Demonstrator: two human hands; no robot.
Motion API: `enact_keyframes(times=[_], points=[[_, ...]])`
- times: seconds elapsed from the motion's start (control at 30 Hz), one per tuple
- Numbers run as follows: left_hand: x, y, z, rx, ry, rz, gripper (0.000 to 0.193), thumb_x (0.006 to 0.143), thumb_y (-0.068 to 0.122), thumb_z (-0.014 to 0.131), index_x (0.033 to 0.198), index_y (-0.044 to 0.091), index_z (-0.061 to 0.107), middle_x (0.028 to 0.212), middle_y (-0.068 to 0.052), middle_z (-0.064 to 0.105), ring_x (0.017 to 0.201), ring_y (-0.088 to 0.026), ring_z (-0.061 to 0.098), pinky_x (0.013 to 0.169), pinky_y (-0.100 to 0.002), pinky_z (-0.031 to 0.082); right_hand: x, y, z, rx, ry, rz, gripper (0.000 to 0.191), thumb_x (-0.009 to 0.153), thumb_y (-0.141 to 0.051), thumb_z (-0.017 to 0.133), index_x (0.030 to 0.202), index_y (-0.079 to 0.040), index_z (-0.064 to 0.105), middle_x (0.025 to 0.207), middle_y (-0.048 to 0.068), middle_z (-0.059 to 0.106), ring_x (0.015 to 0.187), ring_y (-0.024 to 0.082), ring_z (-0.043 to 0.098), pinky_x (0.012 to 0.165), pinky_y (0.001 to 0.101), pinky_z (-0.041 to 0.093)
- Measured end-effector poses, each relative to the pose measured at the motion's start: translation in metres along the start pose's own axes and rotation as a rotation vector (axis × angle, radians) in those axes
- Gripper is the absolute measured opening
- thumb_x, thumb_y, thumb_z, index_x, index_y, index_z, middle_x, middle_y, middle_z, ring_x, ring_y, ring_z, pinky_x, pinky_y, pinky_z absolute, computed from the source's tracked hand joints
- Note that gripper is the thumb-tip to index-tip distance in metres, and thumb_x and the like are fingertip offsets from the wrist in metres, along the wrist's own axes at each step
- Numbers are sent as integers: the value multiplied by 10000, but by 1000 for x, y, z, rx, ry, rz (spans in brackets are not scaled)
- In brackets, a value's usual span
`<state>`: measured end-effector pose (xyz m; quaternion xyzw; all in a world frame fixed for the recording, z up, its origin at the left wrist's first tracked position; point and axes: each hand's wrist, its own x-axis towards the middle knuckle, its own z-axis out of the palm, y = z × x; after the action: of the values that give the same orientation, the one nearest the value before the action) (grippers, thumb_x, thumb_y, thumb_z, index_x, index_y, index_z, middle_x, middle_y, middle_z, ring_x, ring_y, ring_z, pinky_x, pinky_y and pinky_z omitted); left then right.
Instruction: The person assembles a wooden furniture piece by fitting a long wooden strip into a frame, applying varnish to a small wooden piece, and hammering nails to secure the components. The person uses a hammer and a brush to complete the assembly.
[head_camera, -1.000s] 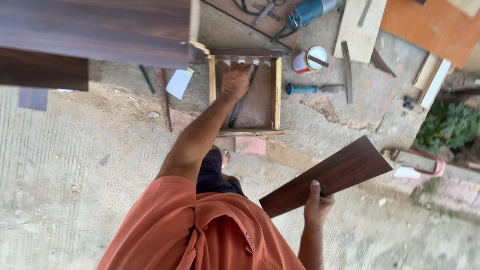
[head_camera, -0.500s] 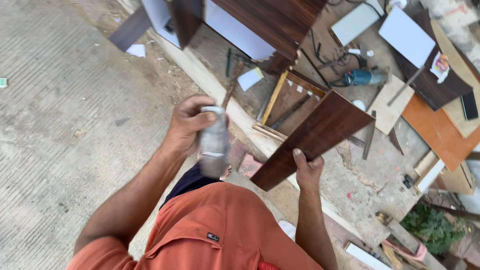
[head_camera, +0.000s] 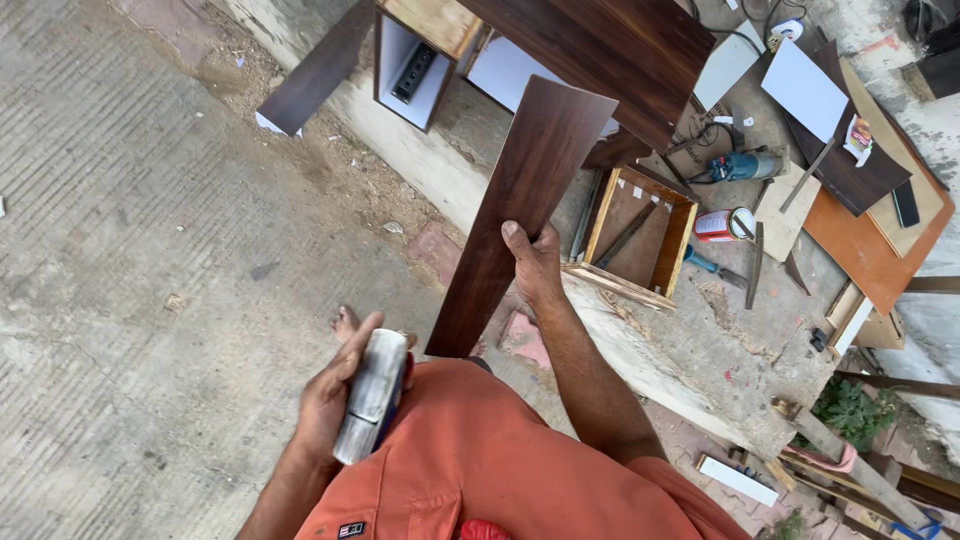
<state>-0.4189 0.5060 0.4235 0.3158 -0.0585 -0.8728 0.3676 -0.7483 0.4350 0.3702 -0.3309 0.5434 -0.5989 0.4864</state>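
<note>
Dark wooden board (head_camera: 515, 210) gripped in right hand (head_camera: 535, 265), tilted.

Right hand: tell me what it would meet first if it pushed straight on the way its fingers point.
The right hand points up along the dark wooden board it grips. Beyond the board's far end lies the dark cabinet panel, probably first, though depth is unclear.

You look down on a grooved concrete floor (head_camera: 120, 250) beside a raised, dusty ledge (head_camera: 690, 350). An open wooden drawer box (head_camera: 640, 235) lies on the ledge, with a blue power tool (head_camera: 745, 165) and a small round can (head_camera: 738, 222) just beyond it. Dark laminate boards (head_camera: 620, 40), a white panel (head_camera: 805, 90) and an orange sheet (head_camera: 870, 255) lie scattered nearby. A green plant (head_camera: 850, 410) grows at the lower right.
</note>
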Motion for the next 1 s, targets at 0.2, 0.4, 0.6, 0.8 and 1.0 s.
enact_keyframes(times=[0.2,0.4,0.6,0.8,1.0], points=[[1,89,-6,-95,190,66,645,974,390,510,1558,141,397,1517,-147,546,1346,-335,562,862,-419,596,42,16,58,-20,224,-96,707,882,-497,833,1322,-7,575,1252,154,653,1209,259,623,1098,434,544],[40,146,-37,-306,-86,296,555,1043,405,606,1538,194,472,1574,-213,509,1453,-424,467,905,-396,596,117,-18,72,-294,435,-118,1012,823,-483,808,1597,-41,329,1496,217,514,1401,339,500,1150,473,424],[131,203,-57,-382,-133,254,530,1081,354,663,1512,79,524,1549,-145,545,1501,-410,454,915,-388,617,273,-45,111,-156,366,-159,966,854,-230,810,1599,-86,212,1460,243,519,1352,363,546,1135,488,522],[227,258,-41,-248,-138,209,529,1043,270,688,1509,76,529,1491,-157,585,1442,-389,512,907,-401,625,404,-20,121,-117,334,-217,971,929,-116,773,1645,-103,118,1573,235,404,1443,345,457,1201,466,438],[332,322,-24,312,56,101,512,909,179,750,1373,40,584,1262,-122,684,1124,-254,660,912,-319,611,456,-3,134,-70,403,-157,1019,932,-86,749,1652,-121,29,1581,262,356,1428,344,456,1195,472,450]])
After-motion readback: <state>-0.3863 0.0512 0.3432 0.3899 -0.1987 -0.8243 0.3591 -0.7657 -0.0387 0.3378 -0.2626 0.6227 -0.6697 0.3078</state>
